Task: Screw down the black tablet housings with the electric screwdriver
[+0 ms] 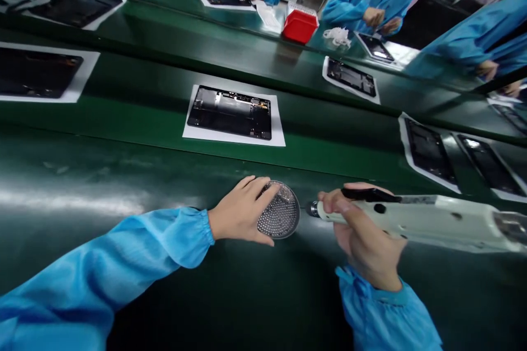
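Observation:
My left hand [242,211] spans the left side of a round grey perforated screw tray [281,213] on the green bench. Its thumb lies by the near rim and its fingers reach over the far edge. Small dark bits, too fine to make out, lie in the tray. My right hand [362,225] is wrapped around a pale electric screwdriver [428,219], held sideways with its tip pointing left, just right of the tray. Beyond both hands, an opened tablet [234,112] rests on a white sheet [272,141], its inner parts showing.
More tablets on white sheets lie along the line, including one at left [37,74] and one at right [430,148]. A red bin [300,24] stands on the far bench beside a white tangle [338,37]. Several co-workers in blue sleeves [349,3] work across from me.

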`<state>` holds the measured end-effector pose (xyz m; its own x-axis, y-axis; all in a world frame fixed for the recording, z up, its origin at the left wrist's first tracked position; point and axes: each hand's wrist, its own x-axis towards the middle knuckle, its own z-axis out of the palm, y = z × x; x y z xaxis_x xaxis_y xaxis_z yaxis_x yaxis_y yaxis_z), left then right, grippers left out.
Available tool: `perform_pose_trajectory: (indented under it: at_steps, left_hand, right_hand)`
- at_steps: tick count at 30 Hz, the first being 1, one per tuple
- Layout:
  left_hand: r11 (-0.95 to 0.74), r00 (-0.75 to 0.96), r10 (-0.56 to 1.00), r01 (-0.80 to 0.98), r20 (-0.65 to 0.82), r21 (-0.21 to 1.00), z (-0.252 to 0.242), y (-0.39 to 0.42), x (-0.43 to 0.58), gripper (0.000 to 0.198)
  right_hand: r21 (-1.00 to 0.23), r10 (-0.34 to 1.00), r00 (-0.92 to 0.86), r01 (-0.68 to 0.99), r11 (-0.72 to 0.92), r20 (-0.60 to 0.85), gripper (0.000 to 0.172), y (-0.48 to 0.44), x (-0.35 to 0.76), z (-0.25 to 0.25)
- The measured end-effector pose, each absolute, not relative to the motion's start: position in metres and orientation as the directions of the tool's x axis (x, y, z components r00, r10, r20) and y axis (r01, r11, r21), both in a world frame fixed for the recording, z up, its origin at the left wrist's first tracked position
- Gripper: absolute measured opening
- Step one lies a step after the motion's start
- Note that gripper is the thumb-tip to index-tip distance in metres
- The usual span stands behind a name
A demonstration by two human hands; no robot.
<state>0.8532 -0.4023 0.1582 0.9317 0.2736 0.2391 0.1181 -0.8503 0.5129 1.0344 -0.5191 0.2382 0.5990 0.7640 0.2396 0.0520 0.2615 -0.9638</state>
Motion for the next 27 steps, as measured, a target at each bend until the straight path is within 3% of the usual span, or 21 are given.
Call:
perform_pose_trajectory:
  at_steps: [19,27]
  left_hand:
    - [-0.892,0.944,0.247,0.135,0.216,0.431,0.168,-0.406,0.855,0.114]
    - [-0.852,0.940,0.260,0.116,0.220,0.510,0.163,-0.407,0.854,0.116]
  right_hand:
    - [-0.987,0.732,0.665,0.051,0.152,0.147,0.025,-0.513,1.032,0.226]
    - [-0.986,0.767,0.623,0.048,0.157,0.153,0.021,-0.511,1.033,0.227]
